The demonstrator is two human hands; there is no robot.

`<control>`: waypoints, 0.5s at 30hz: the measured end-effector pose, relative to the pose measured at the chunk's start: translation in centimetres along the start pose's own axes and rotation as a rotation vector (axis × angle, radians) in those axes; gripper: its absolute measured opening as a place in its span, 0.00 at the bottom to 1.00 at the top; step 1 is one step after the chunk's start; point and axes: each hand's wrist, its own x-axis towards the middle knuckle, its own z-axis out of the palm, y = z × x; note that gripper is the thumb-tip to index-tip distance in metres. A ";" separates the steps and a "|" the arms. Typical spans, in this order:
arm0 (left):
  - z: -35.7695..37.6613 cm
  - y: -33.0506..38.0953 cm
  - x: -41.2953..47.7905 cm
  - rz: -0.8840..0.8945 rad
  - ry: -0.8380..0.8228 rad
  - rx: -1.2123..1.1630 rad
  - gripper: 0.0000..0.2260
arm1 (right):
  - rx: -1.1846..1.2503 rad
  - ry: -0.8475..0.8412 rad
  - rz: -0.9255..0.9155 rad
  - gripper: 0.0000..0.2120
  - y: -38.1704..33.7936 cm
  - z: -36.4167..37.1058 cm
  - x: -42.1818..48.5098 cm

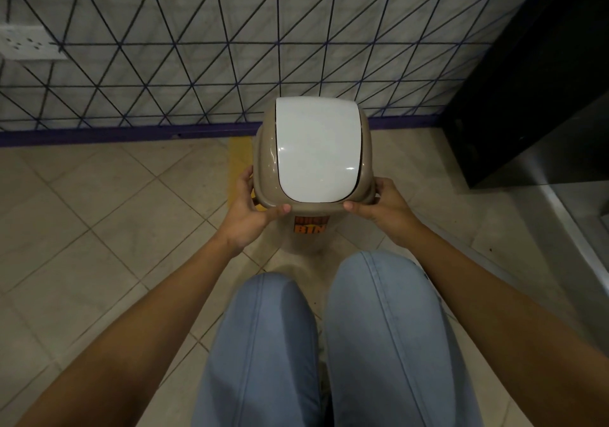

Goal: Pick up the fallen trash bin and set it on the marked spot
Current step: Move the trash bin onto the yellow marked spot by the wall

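While we crouch over the tiled floor (99, 196), knees in light jeans (329, 344) close under the work, the wall socket (28, 42) sits far left on the patterned wall (197, 47), well apart from everything. Left hand (250, 209) next: fingers wrapped round the left side of the lid rim, thumb (280, 209) pressed on the near edge, so it grasps the trash bin (313, 209). Yellow marking (239, 159) shows on the floor just beside and behind that hand, running under the bin, likely the marked spot. Bin is upright, white swing flap (316, 149) facing up, orange label (309, 225) toward us, close to the wall's purple skirting (131, 133). We cannot tell if the base touches the floor. Right hand (382, 207) mirrors the left, fingers curled on the right rim, thumb on the near edge; the two-sided hold probably keeps the bin level for squaring it on the mark. Dark cabinet (527, 97) stands far right, apart.
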 end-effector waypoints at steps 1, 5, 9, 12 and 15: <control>-0.1 -0.1 0.0 0.002 0.005 -0.005 0.43 | -0.007 0.000 -0.001 0.42 -0.1 0.1 0.0; -0.9 -0.4 -0.1 -0.004 0.020 -0.013 0.43 | -0.083 -0.018 0.001 0.42 -0.8 0.7 0.0; -1.2 -0.8 -0.4 -0.016 0.005 0.023 0.44 | -0.149 -0.059 0.052 0.46 -0.5 1.0 0.0; -0.9 -0.7 -0.2 -0.022 -0.001 0.023 0.45 | -0.117 -0.046 0.055 0.49 -0.5 1.2 0.1; -0.7 -0.2 0.4 -0.026 -0.003 0.025 0.45 | -0.100 -0.057 0.047 0.51 -1.2 1.3 0.6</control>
